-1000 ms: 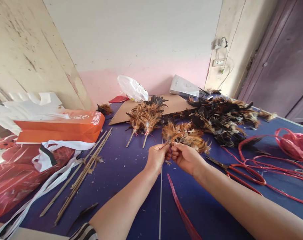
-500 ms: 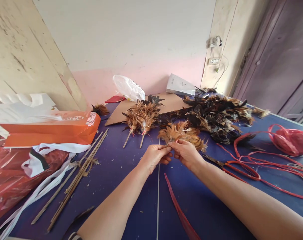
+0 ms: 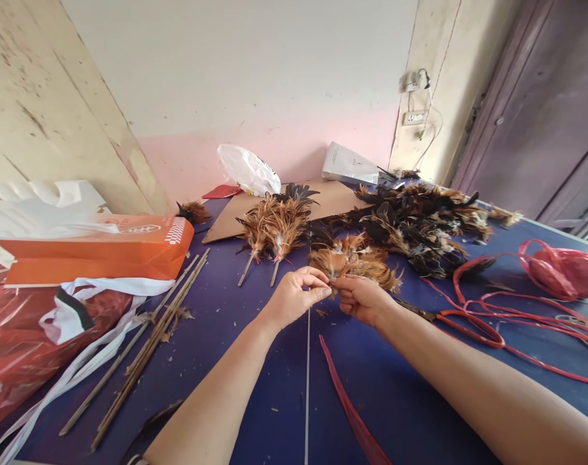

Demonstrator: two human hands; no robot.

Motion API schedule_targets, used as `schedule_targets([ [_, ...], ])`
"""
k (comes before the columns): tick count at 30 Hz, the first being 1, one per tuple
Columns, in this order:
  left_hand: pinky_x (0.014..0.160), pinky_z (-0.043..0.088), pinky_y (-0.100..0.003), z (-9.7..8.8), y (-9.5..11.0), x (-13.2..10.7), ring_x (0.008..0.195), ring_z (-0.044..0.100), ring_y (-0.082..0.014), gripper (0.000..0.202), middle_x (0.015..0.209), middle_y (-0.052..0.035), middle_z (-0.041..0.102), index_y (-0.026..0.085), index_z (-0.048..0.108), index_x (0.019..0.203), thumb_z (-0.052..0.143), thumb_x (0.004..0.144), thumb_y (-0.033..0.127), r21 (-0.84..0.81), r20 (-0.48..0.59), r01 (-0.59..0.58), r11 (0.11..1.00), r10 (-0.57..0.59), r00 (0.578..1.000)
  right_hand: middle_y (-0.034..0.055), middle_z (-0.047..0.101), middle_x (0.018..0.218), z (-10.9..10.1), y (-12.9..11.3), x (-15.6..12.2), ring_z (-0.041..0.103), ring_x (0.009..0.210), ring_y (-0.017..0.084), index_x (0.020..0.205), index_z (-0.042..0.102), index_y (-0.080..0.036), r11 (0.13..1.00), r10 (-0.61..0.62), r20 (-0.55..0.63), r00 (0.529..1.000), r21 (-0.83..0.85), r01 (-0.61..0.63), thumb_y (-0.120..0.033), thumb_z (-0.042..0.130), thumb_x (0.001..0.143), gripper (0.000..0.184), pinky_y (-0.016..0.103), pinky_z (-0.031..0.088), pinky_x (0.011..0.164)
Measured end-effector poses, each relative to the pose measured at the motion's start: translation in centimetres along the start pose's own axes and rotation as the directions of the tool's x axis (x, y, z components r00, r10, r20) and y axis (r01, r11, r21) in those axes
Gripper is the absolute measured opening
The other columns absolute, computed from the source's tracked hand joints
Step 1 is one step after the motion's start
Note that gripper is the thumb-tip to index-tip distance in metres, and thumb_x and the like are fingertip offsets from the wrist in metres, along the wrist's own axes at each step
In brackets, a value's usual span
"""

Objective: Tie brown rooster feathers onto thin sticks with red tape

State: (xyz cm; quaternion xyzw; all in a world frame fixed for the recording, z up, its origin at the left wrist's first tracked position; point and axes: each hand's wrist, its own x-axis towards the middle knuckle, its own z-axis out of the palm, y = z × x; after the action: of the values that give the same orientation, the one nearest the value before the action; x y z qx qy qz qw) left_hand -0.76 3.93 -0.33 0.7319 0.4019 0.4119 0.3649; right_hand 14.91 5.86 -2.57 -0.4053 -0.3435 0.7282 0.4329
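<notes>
Brown feathers (image 3: 352, 258) fan out in a bunch just beyond my hands, at the middle of the blue table (image 3: 255, 374). My right hand (image 3: 362, 297) is closed, its thumb and fingers pinching the near end of the bunch. Against it, my left hand (image 3: 296, 294) is closed in a pinch at the same end; what lies between its fingertips is too small to make out. Two feather bundles on sticks (image 3: 274, 226) lie side by side farther off. A strip of red plastic ribbon (image 3: 349, 403) lies on the table between my forearms.
Dark feathers (image 3: 420, 219) are heaped at the back right. Orange-handled scissors (image 3: 473, 326) and a red ribbon tangle (image 3: 560, 271) lie at right. Thin sticks (image 3: 148, 352), an orange bag (image 3: 100, 255) and red plastic (image 3: 13, 355) are at left. Cardboard (image 3: 221, 223) lies behind.
My left hand has turned and its fingers have shifted at the end of the bunch. My right hand has curled more tightly. A small brown scrap now shows on the table below them.
</notes>
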Motion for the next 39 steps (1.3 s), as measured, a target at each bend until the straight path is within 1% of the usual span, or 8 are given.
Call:
schedule_targets([
  [2,0.062,0.043,-0.021,0.3,-0.2,0.0,0.077,0.056,-0.0131,0.016,0.094,-0.0068,0.061,0.015,0.069,0.070,0.063,0.067,0.029,-0.117,0.022,0.005,0.993,-0.002,1.000,-0.0129,0.021,0.030,-0.1,-0.2,-0.1,0.013,0.031,0.002,0.056,0.033,-0.019,0.998,0.057,0.029,0.998,-0.001,-0.057,-0.015,0.055,0.068,0.025,0.017,0.014,0.035],
  [4,0.055,0.043,-0.021,0.5,-0.5,-0.1,0.068,0.056,-0.0112,0.019,0.096,-0.0080,0.062,0.014,0.068,0.072,0.062,0.068,0.031,-0.251,0.091,0.086,0.964,-0.065,0.994,-0.0126,0.020,0.030,-0.2,-0.3,-0.1,0.012,0.031,0.002,0.055,0.033,-0.018,0.996,0.093,0.040,0.995,-0.014,-0.092,-0.014,0.051,0.071,0.024,0.016,0.015,0.035],
  [7,0.050,0.043,-0.021,0.6,-0.9,-0.1,0.059,0.056,-0.0106,0.025,0.082,-0.0078,0.066,0.013,0.068,0.079,0.061,0.069,0.035,-0.358,0.168,0.219,0.908,-0.168,0.971,-0.0124,0.019,0.030,-0.3,-0.3,0.0,0.010,0.031,0.002,0.053,0.037,-0.017,0.988,0.145,0.056,0.988,-0.055,-0.142,-0.013,0.047,0.073,0.022,0.015,0.015,0.034],
  [10,0.051,0.043,-0.021,0.6,-1.3,0.1,0.058,0.058,-0.0115,0.028,0.068,-0.0063,0.065,0.011,0.067,0.080,0.062,0.069,0.036,-0.362,0.170,0.280,0.889,-0.232,0.958,-0.0117,0.023,0.031,-0.1,-0.2,-0.2,0.013,0.031,0.001,0.054,0.042,-0.015,0.983,0.157,0.068,0.985,-0.110,-0.149,-0.015,0.050,0.072,0.019,0.015,0.015,0.033],
  [18,0.054,0.046,-0.021,0.2,-3.2,0.1,0.059,0.060,-0.0123,0.035,0.071,-0.0097,0.066,0.009,0.063,0.073,0.063,0.066,0.044,-0.370,0.309,0.452,0.811,-0.352,0.884,-0.0067,0.043,0.040,0.2,0.1,-0.3,0.033,0.033,0.004,0.068,0.050,-0.015,0.949,0.093,0.070,0.993,-0.309,-0.067,-0.013,0.052,0.067,0.003,0.016,0.029,0.034],
  [21,0.055,0.047,-0.022,0.0,-3.3,0.1,0.062,0.062,-0.0140,0.038,0.074,-0.0110,0.067,0.009,0.062,0.075,0.060,0.068,0.046,-0.353,0.376,0.494,0.795,-0.363,0.853,-0.0062,0.047,0.040,-0.1,0.3,0.0,0.038,0.032,0.005,0.076,0.051,-0.016,0.914,0.080,0.063,0.995,-0.403,-0.048,-0.010,0.050,0.063,0.014,0.017,0.033,0.035],
  [30,0.055,0.047,-0.022,-0.2,-2.8,0.1,0.068,0.064,-0.0171,0.045,0.080,-0.0139,0.067,0.009,0.062,0.080,0.054,0.071,0.052,-0.301,0.456,0.533,0.791,-0.372,0.809,-0.0038,0.054,0.048,-0.2,-0.5,-0.9,0.045,0.036,0.006,0.069,0.055,-0.016,0.773,0.073,0.158,0.985,-0.633,0.045,-0.012,0.049,0.060,0.011,0.017,0.038,0.035],
  [39,0.043,0.039,-0.019,0.2,-2.6,0.0,0.052,0.059,-0.0120,0.043,0.062,-0.0068,0.064,0.011,0.056,0.066,0.055,0.068,0.054,-0.220,0.383,0.464,0.858,-0.362,0.850,-0.0026,0.054,0.050,-0.1,-0.9,-1.7,0.046,0.044,0.007,0.059,0.063,-0.016,0.584,0.052,0.317,0.947,-0.779,0.229,-0.022,0.055,0.062,0.010,0.018,0.039,0.040],
])
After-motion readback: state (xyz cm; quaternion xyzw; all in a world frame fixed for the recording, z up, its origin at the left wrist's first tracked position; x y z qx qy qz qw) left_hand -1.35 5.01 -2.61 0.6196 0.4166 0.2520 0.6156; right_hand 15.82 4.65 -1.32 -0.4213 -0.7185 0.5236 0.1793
